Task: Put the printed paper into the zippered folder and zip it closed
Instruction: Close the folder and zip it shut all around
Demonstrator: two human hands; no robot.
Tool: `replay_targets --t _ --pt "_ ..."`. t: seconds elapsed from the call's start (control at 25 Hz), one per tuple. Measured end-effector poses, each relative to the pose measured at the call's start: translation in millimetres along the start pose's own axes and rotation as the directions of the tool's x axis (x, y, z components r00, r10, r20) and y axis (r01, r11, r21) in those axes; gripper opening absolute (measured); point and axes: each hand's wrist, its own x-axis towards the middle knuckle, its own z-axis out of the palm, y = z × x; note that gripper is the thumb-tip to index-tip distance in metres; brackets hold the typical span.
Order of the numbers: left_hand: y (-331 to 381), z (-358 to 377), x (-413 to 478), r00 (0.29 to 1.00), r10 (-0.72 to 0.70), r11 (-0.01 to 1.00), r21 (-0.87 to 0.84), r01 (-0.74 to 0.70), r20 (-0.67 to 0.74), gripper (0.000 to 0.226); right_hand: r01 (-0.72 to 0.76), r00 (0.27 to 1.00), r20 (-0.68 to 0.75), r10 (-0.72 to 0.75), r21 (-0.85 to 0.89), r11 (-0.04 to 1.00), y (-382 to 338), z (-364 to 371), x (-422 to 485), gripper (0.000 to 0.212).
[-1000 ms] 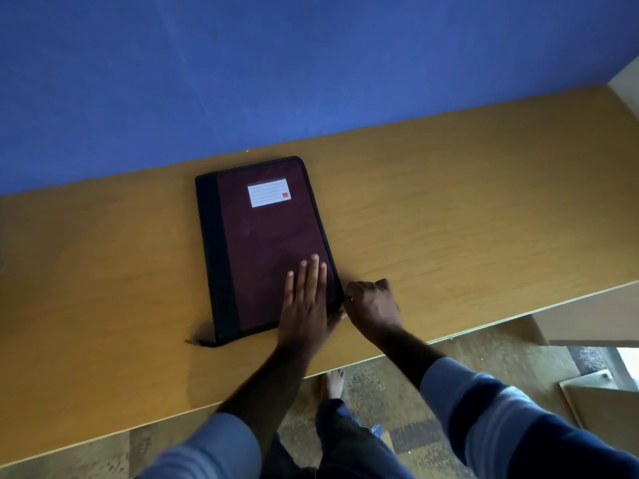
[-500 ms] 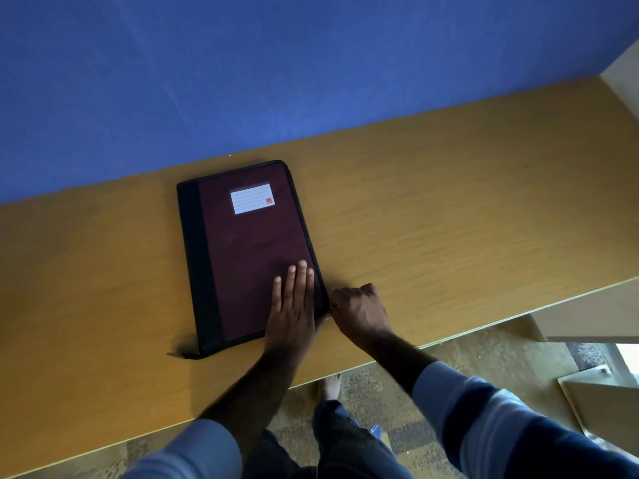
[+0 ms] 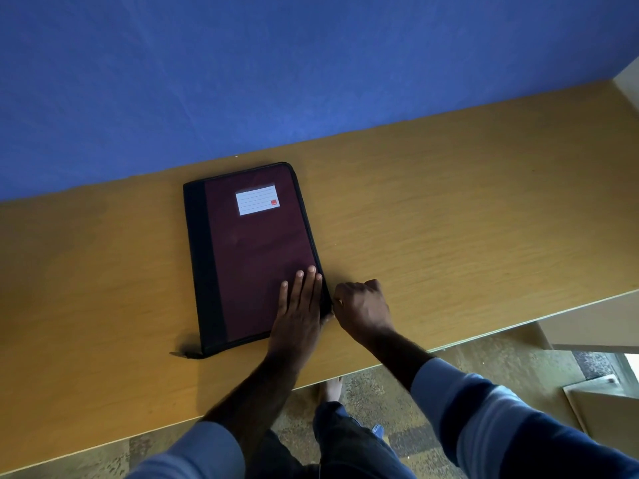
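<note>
In the head view, a closed maroon zippered folder [image 3: 256,257] with a black fabric spine and black zip edging lies flat on a long yellow-brown wooden table [image 3: 449,219], its spine to the left and its far end near a blue wall [image 3: 276,70]. A white lined label [image 3: 257,200] with 1 small red mark sits on the cover near the far end. A short black zip tail [image 3: 183,354] sticks out from the folder's near left corner onto the table.

The left hand [image 3: 299,312] lies palm down on the near right corner of the cover, fingers straight and held together, pressing flat. The right hand [image 3: 361,305] is just beside the folder's right edge, touching it near that corner, with its fingers curled and pinched together at the zip edging; whatever it pinches is too small to make out. The printed paper cannot be seen. Both forearms come from light and dark blue striped sleeves [image 3: 484,420]. Below the table edge, a patterned floor [image 3: 380,392] and 1 bare foot [image 3: 332,388] show.
</note>
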Motion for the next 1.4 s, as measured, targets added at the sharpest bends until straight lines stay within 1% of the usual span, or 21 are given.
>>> replay_targets --t 0.2,0.36,0.56,0.72,0.96,1.2,1.28,1.36,1.4 --pt "1.0 -1.6 0.6 1.0 0.006 1.0 -0.024 -0.006 0.002 0.077 -0.006 1.0 0.014 0.006 0.009 1.0 0.5 -0.6 19.2 0.018" --pt "1.0 -1.4 0.7 1.0 0.014 0.998 -0.054 -0.014 0.011 0.08 -0.019 0.999 0.032 0.018 0.03 0.999 0.6 -0.7 38.4 0.015" --pt "0.4 -1.4 0.7 0.998 0.008 0.999 -0.039 -0.006 0.054 0.079 -0.024 1.0 0.006 0.024 0.002 1.0 -0.1 1.9 62.2 0.011" --pt "1.1 -1.6 0.1 0.998 -0.002 0.999 -0.033 0.004 0.067 0.079 -0.03 0.999 0.028 0.031 -0.014 0.999 2.3 2.7 85.7 0.014" --pt "1.4 2.6 0.1 0.999 -0.009 1.0 -0.015 0.01 0.05 0.082 -0.025 0.999 0.032 0.025 -0.024 0.999 2.2 2.2 123.6 0.011" --pt "0.8 1.7 -1.1 0.996 -0.017 0.999 -0.037 0.02 0.084 0.081 -0.03 0.998 0.059 0.032 -0.031 0.999 -0.5 -2.8 174.1 0.009" --pt "-0.4 -3.0 0.0 0.995 -0.013 0.999 -0.044 0.017 0.094 0.081 -0.07 0.994 0.084 0.069 0.013 0.997 -1.9 -3.2 191.9 0.011" --pt "0.4 -8.5 -0.9 0.994 -0.006 0.999 -0.042 0.011 0.11 0.082 -0.18 0.973 0.165 0.159 0.124 0.976 -1.2 -6.2 205.2 0.011" --pt "-0.2 -11.1 -1.4 0.993 0.014 0.999 -0.048 -0.008 0.114 0.081 -0.248 0.955 0.213 0.205 0.205 0.947 1.1 -7.9 210.0 0.01"
